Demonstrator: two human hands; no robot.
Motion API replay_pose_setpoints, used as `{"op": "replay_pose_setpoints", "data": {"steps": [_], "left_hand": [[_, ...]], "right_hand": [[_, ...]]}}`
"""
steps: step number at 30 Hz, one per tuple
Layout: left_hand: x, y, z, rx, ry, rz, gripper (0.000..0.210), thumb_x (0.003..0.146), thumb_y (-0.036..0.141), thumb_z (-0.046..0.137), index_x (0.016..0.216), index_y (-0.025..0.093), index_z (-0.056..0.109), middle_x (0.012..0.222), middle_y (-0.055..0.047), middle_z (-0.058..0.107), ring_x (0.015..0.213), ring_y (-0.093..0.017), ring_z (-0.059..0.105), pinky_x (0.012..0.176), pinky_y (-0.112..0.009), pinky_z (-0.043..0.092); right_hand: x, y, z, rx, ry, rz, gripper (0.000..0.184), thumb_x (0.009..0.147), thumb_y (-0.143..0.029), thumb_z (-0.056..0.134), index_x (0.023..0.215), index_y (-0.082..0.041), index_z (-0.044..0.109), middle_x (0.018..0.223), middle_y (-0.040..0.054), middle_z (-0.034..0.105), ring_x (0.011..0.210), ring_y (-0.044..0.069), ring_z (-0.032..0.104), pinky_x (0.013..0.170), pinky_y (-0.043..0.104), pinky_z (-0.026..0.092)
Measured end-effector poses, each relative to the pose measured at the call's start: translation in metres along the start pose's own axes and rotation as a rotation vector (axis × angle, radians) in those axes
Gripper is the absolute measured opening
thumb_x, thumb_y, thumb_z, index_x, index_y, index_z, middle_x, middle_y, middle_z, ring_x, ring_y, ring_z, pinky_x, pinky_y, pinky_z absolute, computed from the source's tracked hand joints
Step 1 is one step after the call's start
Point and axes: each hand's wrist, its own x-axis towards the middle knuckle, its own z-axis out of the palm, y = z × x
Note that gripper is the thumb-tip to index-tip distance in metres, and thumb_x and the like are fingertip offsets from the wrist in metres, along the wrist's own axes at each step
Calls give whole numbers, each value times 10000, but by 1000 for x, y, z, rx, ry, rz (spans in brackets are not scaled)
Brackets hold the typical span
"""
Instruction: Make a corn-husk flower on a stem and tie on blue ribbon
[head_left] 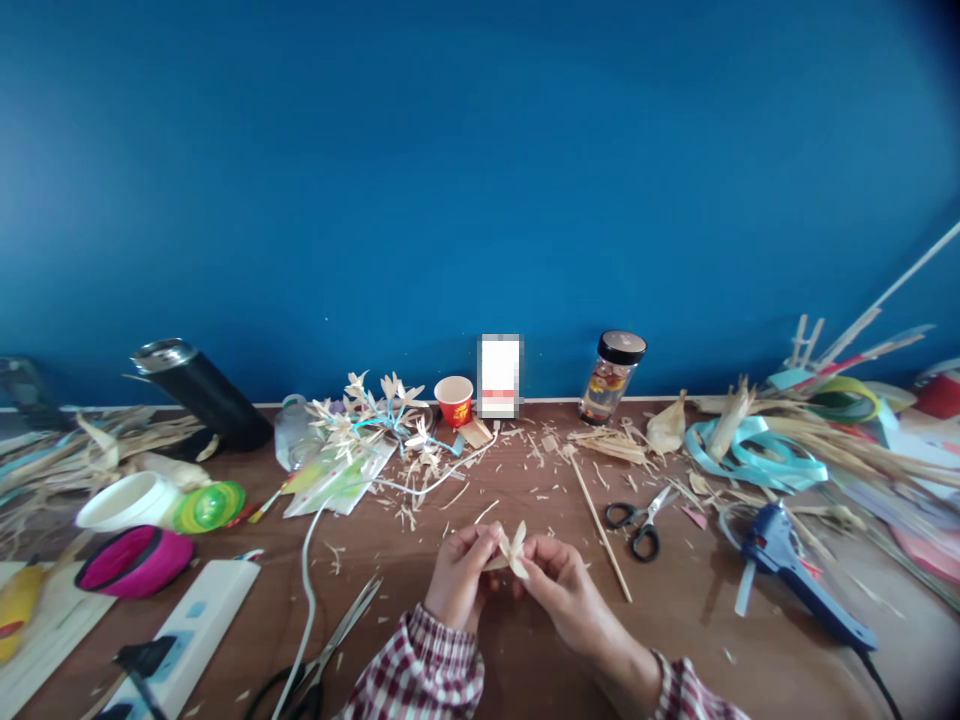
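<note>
Between my two hands is a small pale flower of dried husk [514, 550], its narrow petals pointing up and outward. My left hand [459, 570] is closed, pinching the flower from the left with thumb and fingertips. From the right, my right hand [564, 585] pinches its petals between thumb and forefinger. The flower's base is partly hidden behind the fingers. Both hands are just above the brown table [525, 660]. A thin wooden stick [602, 525] lies to the right of my right hand, with small black-handled scissors [642, 522] beyond it.
Husk flowers on blue stems [375, 410] lie back left, near a red paper cup [454, 402]. A lidded jar [612, 378] stands by the wall. Larger scissors [330, 640], a white cable [306, 560] and a power strip [187, 635] are left; a blue glue gun [799, 570] is right.
</note>
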Motion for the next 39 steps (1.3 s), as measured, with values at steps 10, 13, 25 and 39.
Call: {"op": "replay_pose_setpoints", "data": {"steps": [10,13,25,39], "left_hand": [[0,-2,2,-73,-29,9,269,626,370,712,599,118,620,431,5,574,348,-73,483,355,-167,299],[1,-5,2,-95,-10,2,270,614,375,720,620,120,632,450,-6,594,358,-82,494,359,-176,302],[1,-5,4,-150,137,-64,414,581,511,690,668,108,650,527,6,558,401,-47,429,365,-160,324],[0,-17,4,33,-99,20,280,588,369,742,694,118,679,528,-23,603,473,-85,512,420,-173,328]], "right_hand": [[2,3,-1,78,-9,8,239,790,-351,598,687,-136,578,596,5,575,540,90,483,550,213,361],[3,5,-2,100,9,13,239,783,-353,606,682,-139,573,588,4,582,529,91,495,541,214,370],[5,-8,-1,70,208,-13,257,723,-393,659,719,-143,599,589,-7,601,483,74,475,454,179,342],[-8,-8,0,88,149,-97,324,753,-382,632,872,-222,377,574,-55,589,524,121,573,512,221,419]]}}
